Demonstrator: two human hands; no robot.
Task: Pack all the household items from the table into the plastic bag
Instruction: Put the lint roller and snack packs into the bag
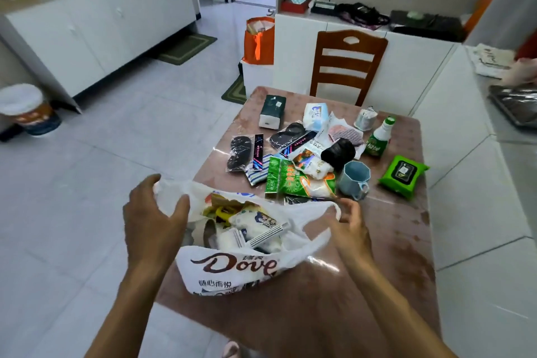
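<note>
A white plastic bag (232,267) printed with brown lettering is being held open at the near left edge of a brown table (392,241), its mouth facing up and toward the far side and its long axis running left to right. The bag's left rim is being gripped by the left hand (154,221), fingers curled over the plastic. The right handle loop is being pinched by the right hand (351,227), fingers closed on it. Packets and a grey-and-white striped tool are lying inside the bag already.

Beyond the bag's mouth, unpacked goods are being left spread across the table: a green packet (290,180) lying with its long axis left to right, a blue cup (354,180) just right of it, a green wipes pack (402,176) near the right edge, a green bottle (379,138) standing upright, a black roll (338,152), and a dark green box (271,112) at the far side. A wooden chair (347,64) is standing at the far edge.
</note>
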